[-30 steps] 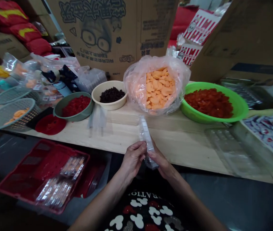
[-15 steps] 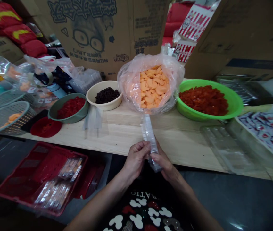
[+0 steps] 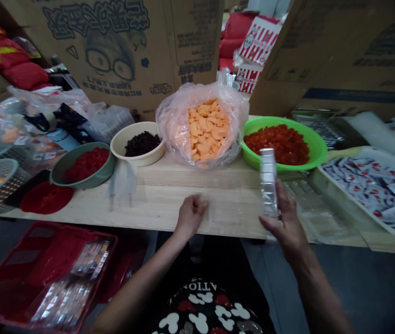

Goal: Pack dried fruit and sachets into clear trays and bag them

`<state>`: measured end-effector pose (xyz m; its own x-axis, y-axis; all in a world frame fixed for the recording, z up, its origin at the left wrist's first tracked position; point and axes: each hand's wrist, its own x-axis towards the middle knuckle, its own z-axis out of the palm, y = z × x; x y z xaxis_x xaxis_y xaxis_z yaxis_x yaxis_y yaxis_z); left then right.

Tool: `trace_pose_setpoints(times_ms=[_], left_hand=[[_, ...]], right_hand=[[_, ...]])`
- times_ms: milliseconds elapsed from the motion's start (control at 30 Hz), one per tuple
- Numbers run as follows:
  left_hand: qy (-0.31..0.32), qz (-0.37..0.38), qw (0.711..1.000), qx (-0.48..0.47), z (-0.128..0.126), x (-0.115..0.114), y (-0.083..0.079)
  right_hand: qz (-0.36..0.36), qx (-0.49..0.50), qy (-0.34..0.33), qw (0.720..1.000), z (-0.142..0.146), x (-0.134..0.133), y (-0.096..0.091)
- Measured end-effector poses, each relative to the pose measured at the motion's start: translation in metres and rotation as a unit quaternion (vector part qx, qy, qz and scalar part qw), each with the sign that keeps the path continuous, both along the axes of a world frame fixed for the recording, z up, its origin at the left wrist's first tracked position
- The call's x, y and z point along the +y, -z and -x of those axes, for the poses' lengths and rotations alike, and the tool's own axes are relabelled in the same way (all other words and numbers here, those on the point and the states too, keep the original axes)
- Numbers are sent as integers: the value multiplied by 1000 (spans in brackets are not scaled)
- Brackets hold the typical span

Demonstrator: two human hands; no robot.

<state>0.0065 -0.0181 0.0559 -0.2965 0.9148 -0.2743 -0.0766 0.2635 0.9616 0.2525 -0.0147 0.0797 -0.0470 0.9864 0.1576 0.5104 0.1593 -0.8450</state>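
My right hand [image 3: 288,227] grips a narrow clear plastic compartment box [image 3: 269,183], held upright in front of the green bowl. Its ribbed side catches the light. My left hand [image 3: 191,215] is over the front of the wooden table [image 3: 169,190], apart from the box. Its fingers are curled together and blurred, so anything in them is hidden. Beyond it lies an opened plastic bag of orange slices [image 3: 207,130]. The bright green bowl [image 3: 317,150] holds orange-red pieces. To the right of my right hand, clear plastic trays [image 3: 317,213] lie on the table.
A cream bowl [image 3: 116,144] of dark pieces and a grey-green bowl [image 3: 105,171] of red pieces stand left of the bag. At right is a white tray [image 3: 350,197] of small sachets. Below left, a red crate [image 3: 16,273] holds filled packs. Cardboard boxes [image 3: 114,51] stand behind.
My hands have parted. The right one has carried the plastic box to the right and turned it more upright; the left one has let go of it. The view has shifted.
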Motion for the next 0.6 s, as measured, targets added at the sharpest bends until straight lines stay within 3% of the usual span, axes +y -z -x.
trace_pose_setpoints(times_ms=[100,167,233,433,600], left_hand=[[54,-59,983,-166,-10,-17,-29],[94,-40,946,-308,-14,-29,-47],[75,-16,923,-377,-13,-35,-57],[4,-9,926,-377,3,-33,-54],[27,-62,950,-305,4,-41,-55]], right_hand=[[26,-3,-96,995,36,-24,-21],[56,65,-186,979,61,-35,-25],[74,142,-242,957,79,-39,-23],[97,235,-279,926,100,-26,-9],[120,249,-275,921,113,-26,-13]])
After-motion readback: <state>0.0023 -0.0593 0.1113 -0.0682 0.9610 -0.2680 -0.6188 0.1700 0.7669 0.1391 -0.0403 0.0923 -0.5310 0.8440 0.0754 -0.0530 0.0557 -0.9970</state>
